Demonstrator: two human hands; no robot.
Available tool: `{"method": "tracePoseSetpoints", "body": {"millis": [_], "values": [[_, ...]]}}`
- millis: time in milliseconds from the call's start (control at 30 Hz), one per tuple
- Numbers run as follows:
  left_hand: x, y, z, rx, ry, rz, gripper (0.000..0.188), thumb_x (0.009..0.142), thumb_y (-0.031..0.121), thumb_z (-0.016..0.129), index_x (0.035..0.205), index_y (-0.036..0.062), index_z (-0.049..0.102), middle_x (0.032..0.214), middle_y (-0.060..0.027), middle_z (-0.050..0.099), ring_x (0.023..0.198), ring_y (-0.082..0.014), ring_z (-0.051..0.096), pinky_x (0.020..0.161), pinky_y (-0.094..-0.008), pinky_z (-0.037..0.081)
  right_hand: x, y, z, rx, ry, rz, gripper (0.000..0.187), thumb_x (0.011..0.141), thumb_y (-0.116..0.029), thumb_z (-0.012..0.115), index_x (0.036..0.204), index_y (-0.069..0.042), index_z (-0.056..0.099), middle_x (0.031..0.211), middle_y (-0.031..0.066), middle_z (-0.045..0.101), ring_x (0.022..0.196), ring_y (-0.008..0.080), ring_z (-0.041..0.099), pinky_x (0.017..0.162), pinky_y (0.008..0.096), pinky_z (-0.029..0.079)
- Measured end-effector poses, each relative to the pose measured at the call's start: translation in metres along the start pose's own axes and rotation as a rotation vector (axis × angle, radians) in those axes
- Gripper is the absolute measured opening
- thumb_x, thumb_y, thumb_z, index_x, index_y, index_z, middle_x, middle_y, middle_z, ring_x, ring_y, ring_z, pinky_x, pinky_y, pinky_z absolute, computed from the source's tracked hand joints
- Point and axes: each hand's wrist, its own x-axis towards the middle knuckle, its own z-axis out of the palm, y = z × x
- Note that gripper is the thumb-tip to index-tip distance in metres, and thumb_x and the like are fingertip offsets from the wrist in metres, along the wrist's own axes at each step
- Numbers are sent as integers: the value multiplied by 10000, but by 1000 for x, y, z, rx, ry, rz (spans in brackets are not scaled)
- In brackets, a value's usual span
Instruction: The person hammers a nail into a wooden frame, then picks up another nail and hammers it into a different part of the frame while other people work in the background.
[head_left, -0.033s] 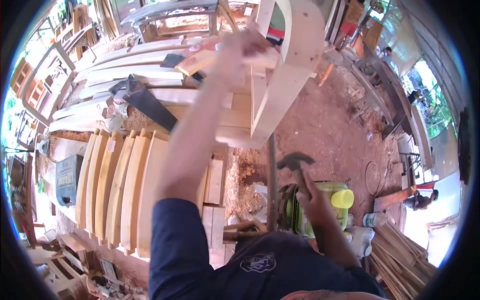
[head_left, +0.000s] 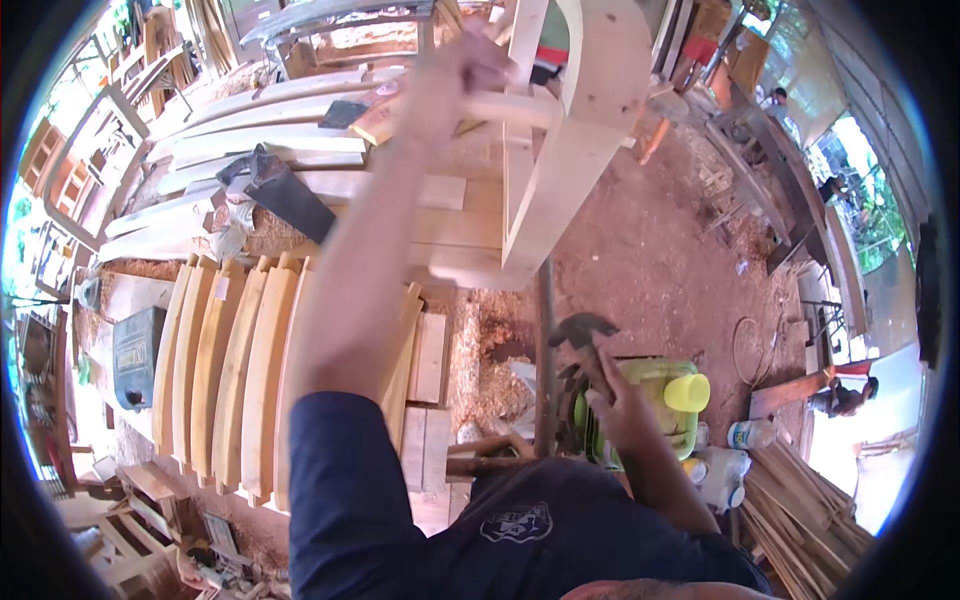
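My right hand (head_left: 622, 408) is wrapped round the handle of a claw hammer (head_left: 584, 328), its dark head raised at the centre right. Stretched far forward, my left hand (head_left: 478, 68) is smeared by motion, so its fingers cannot be made out. Just beside it, a short pale wooden rail (head_left: 515, 108) sticks out from a large pale curved wooden frame (head_left: 590, 150) that stands upright on the workbench. Below my left forearm lies a row of curved wooden slats (head_left: 232, 370).
A dark handsaw-like tool (head_left: 285, 200) rests among long pale boards (head_left: 270, 148). Left of the slats stands a dark case (head_left: 138, 358). A green jug with a yellow cap (head_left: 687, 393) and clear bottles (head_left: 722, 475) are by my right arm. Stacked wood strips (head_left: 800, 510) lie at lower right.
My left hand has drawn a little back to the left and up, away from the frame. The hammer in my right hand has shifted slightly left and down.
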Motion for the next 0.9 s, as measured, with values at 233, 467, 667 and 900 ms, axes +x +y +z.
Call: {"method": "tracePoseSetpoints", "body": {"millis": [233,467,667,900], "values": [[7,-16,-171,1105,81,-58,226,930,257,624,895,87,769,765,-129,716,714,-219,693,697,-352,533,4,33,37,-179,-380,53,731,953,-289,573,1583,-92,258,1015,357,659,945,520,647,899,553,504],[-14,-121,-174,1345,-351,-186,185,857,182,607,920,87,752,932,-168,733,899,-342,708,820,-428,553,28,75,60,-277,-435,42,786,930,-311,610,1592,-108,239,844,336,658,801,510,657,764,557,512],[19,-183,-112,1433,-633,-122,173,841,152,593,887,97,750,909,-155,733,902,-344,710,821,-448,568,38,62,49,-315,-500,158,745,941,-280,588,1578,-76,259,901,344,663,851,517,653,818,584,505],[38,-202,-96,1710,-780,120,171,814,172,621,862,110,772,891,-139,741,884,-338,725,779,-450,591,19,76,51,-252,-405,144,777,960,-286,588,1606,-127,187,845,330,660,787,517,648,759,570,503]]}}
